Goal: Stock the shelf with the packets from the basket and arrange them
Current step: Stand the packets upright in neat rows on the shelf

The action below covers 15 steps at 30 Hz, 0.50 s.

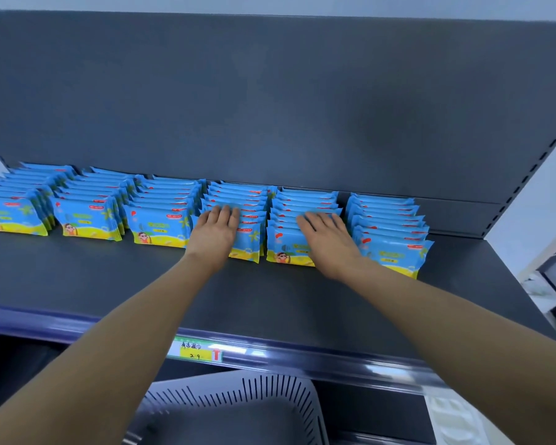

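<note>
Both hands lie flat with fingers straight and close together, pinching nothing. The left hand (217, 232) rests palm-down on the top edges of the fourth row of packets (249, 200), counted from the left, and its fingertips point toward the back. The right hand (329, 239) rests the same way on the fifth row of packets (305, 200). Both bare forearms stretch forward over the dark shelf (270, 300). Six rows of blue-and-yellow packets (90, 216) stand upright, filed front to back against the grey back panel (270, 107). A price label (197, 350) sits on the shelf's front rail, and the grey slotted basket (238, 396) is below it.
</note>
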Available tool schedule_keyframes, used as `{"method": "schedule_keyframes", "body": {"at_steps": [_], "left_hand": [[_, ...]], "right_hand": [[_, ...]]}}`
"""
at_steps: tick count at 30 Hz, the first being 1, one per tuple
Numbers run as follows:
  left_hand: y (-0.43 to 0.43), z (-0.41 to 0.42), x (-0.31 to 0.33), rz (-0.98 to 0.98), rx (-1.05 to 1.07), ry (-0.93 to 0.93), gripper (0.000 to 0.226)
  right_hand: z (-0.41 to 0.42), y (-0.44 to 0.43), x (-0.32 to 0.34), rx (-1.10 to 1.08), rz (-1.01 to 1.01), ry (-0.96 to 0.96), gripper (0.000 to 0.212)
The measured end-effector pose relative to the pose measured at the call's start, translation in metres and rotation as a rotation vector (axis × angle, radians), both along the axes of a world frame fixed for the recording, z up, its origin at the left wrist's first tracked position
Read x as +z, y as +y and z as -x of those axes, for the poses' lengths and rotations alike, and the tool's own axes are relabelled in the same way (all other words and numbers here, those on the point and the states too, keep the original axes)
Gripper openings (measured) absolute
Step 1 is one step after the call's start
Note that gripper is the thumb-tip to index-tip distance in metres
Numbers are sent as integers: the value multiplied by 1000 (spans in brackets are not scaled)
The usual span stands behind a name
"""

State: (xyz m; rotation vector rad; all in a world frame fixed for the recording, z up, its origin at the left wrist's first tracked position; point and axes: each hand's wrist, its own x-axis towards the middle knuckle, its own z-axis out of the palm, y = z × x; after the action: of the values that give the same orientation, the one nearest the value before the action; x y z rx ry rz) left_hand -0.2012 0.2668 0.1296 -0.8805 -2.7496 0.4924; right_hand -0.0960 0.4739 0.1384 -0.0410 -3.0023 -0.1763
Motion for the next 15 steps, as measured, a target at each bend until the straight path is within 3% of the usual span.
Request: {"method": "schedule_keyframes", "body": {"at_steps": [11,15], "left_hand": [[-1,-16,17,-81,17,-96,87],[22,-35,34,-302,-200,-111,80]], "right_hand": [[-11,-3,14,13,66,21,71],[-26,18,33,10,153,83,66]]}}
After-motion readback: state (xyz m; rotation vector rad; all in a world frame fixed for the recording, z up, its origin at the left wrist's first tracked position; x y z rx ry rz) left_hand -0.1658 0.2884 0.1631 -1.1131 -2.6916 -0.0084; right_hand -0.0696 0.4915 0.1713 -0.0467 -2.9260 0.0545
